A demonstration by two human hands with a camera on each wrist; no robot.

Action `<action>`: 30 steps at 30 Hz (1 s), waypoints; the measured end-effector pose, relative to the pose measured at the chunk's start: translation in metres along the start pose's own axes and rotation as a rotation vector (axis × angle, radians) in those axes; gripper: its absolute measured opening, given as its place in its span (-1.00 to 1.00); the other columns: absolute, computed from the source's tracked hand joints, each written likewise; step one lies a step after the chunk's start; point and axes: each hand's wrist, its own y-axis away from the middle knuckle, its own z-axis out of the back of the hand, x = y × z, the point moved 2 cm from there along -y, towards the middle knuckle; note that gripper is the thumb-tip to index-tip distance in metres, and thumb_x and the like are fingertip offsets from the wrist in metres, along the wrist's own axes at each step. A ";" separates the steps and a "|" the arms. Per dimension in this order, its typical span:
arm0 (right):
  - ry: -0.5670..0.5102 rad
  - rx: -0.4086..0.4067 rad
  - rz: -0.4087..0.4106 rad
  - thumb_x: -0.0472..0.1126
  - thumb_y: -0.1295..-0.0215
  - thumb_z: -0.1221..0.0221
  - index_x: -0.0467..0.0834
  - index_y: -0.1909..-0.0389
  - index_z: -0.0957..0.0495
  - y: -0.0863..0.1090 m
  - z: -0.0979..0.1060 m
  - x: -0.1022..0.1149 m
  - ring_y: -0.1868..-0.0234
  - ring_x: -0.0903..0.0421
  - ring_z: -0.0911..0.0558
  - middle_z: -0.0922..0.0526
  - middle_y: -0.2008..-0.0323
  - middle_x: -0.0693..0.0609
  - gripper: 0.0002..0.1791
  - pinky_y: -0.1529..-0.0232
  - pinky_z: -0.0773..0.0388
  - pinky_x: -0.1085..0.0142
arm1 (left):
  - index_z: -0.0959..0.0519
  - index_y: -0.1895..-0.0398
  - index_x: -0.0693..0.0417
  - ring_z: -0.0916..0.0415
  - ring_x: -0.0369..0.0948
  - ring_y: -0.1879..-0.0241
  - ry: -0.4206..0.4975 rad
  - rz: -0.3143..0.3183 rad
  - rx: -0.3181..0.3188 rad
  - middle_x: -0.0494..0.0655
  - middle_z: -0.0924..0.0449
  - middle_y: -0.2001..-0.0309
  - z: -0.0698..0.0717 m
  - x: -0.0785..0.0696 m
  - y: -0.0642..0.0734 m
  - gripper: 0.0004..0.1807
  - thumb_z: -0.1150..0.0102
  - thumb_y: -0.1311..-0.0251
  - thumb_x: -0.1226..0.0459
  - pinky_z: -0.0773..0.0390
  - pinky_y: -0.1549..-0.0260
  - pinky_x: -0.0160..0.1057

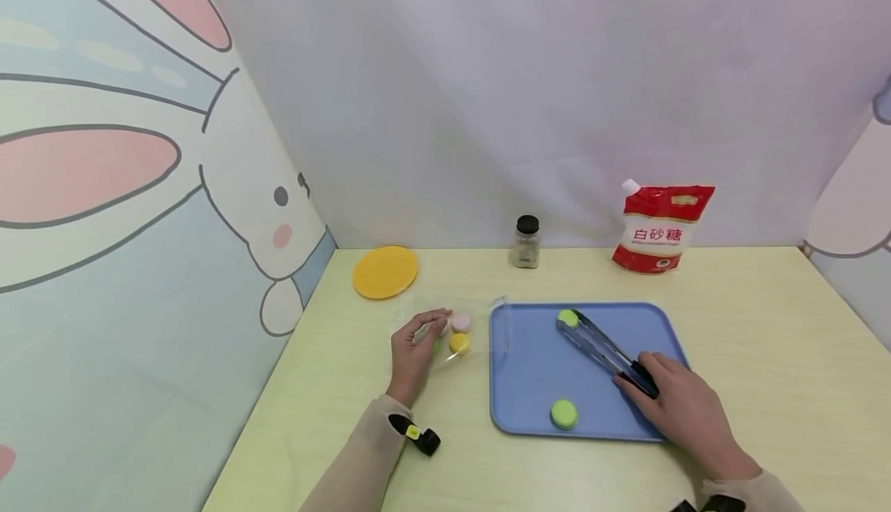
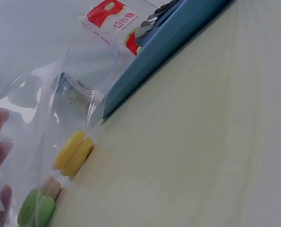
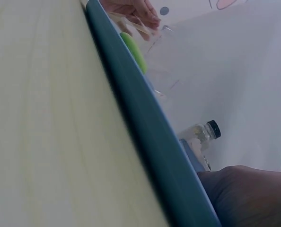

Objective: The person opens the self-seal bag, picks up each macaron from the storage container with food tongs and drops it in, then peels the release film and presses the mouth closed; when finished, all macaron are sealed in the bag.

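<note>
My left hand (image 1: pixel 412 353) holds a clear plastic container (image 1: pixel 487 326) on the table, fingers bent at its left part. Inside are a yellow macaron (image 1: pixel 460 343), a pale pink one (image 1: pixel 461 323) and a partly hidden green one (image 2: pixel 36 208). The fingers show through the plastic in the left wrist view. My right hand (image 1: pixel 685 411) grips black-handled metal tongs (image 1: pixel 595 346) over the blue tray (image 1: pixel 529 373). Their tips are at a green macaron (image 1: pixel 567 317) near the tray's back edge; whether they squeeze it I cannot tell. Another green macaron (image 1: pixel 564 414) lies near the front edge.
A yellow plate (image 1: pixel 385 272) lies at the back left. Behind the tray stand a small glass jar (image 1: pixel 527 243) with a black lid and a red and white sugar pouch (image 1: pixel 657 230). A wall with rabbit drawings borders the table's left side.
</note>
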 end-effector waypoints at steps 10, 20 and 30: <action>-0.107 0.046 0.022 0.16 -0.24 -0.36 0.07 0.35 -0.40 -0.006 0.013 0.015 0.56 0.27 -0.28 -0.30 0.55 0.19 -0.64 0.59 -0.16 0.40 | -0.71 0.16 0.18 -0.65 -0.13 -0.04 0.011 0.021 -0.054 -0.04 -0.76 0.10 -0.001 0.006 0.000 -0.89 -0.28 -0.32 0.35 -0.50 -0.20 -0.14; -0.127 0.177 0.208 0.19 -0.21 -0.38 0.13 0.39 -0.38 -0.051 0.015 0.066 0.59 0.31 -0.25 -0.28 0.60 0.25 -0.63 0.60 -0.14 0.42 | -0.71 0.16 0.22 -0.66 -0.12 -0.03 0.028 0.010 -0.029 0.00 -0.76 0.11 0.002 0.000 -0.003 -0.88 -0.29 -0.31 0.37 -0.50 -0.19 -0.22; -0.066 0.199 0.292 0.17 -0.25 -0.35 0.08 0.31 -0.44 -0.078 -0.009 0.086 0.55 0.25 -0.30 -0.34 0.53 0.21 -0.66 0.59 -0.22 0.36 | -0.70 0.15 0.23 -0.65 -0.13 -0.05 0.033 0.032 -0.021 0.00 -0.76 0.10 0.001 0.000 0.000 -0.88 -0.28 -0.31 0.37 -0.47 -0.23 -0.18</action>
